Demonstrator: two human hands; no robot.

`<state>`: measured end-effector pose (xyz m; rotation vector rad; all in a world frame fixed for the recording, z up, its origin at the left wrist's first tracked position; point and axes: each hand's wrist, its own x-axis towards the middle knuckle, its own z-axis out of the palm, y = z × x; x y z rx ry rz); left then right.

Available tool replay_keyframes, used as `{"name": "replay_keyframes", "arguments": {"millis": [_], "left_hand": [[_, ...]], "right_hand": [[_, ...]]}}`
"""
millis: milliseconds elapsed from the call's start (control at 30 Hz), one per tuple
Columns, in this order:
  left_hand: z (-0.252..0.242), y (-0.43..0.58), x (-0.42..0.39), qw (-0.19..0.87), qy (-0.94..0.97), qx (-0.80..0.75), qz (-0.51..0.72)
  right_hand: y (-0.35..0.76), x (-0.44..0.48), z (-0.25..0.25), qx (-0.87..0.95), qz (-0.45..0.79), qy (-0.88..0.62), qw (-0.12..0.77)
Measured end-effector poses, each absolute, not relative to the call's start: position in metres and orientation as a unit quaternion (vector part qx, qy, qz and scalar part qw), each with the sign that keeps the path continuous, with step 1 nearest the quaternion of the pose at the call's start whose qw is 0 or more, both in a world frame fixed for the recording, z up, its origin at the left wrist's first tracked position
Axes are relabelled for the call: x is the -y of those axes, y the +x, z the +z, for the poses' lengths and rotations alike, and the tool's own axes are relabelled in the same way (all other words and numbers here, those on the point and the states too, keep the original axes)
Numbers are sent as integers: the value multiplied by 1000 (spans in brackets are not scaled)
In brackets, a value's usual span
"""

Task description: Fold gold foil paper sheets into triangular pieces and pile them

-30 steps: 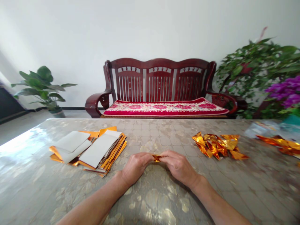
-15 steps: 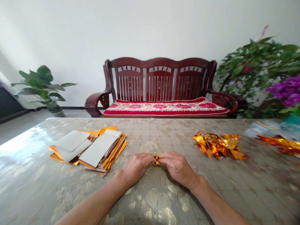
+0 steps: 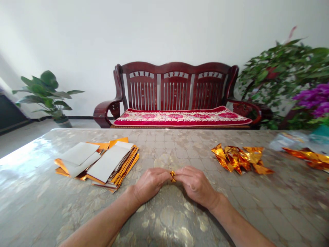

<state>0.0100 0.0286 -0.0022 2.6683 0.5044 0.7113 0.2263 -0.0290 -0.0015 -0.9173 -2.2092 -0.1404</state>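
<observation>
- Closest in, the table (image 3: pixel 169 223) shows between the forearms, shiny and patterned, so there's a bit of elbow room on the near side.
- Left hand (image 3: pixel 151 182): fingers mostly curled, fingertips pinched on one end of a small gold foil piece (image 3: pixel 173 176).
- Right hand (image 3: pixel 194 183): pretty much the mirror image, pinching the other end. So the foil's right between the two sets of fingertips. Can't tell if it touches the table.
- Left of the left hand and a bit beyond it: a messy paper stack (image 3: pixel 110 164), grey sides up on top, orange edges poking out. A strip of tabletop separates it from the hand.
- Beyond the right hand and off to its right: a pile of folded foil (image 3: pixel 239 159), with a wider gap to the hand.
- Further right: more foil (image 3: pixel 307 157), a clear plastic bag (image 3: pixel 288 141) just behind it.
- Straight ahead of the hands, open tabletop runs to the far edge, then the bench (image 3: pixel 174 92) with its red cushion (image 3: pixel 182 118).
</observation>
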Motion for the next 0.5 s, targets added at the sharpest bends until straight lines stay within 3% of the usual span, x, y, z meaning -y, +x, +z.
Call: {"name": "replay_keyframes", "arguments": {"millis": [267, 500], "left_hand": [[-4, 11, -24, 167, 942, -190, 222], [-5, 17, -23, 222, 886, -332, 236]], "right_hand": [[222, 32, 0, 848, -15, -384, 364], [222, 29, 1, 828, 38, -412, 378]]}}
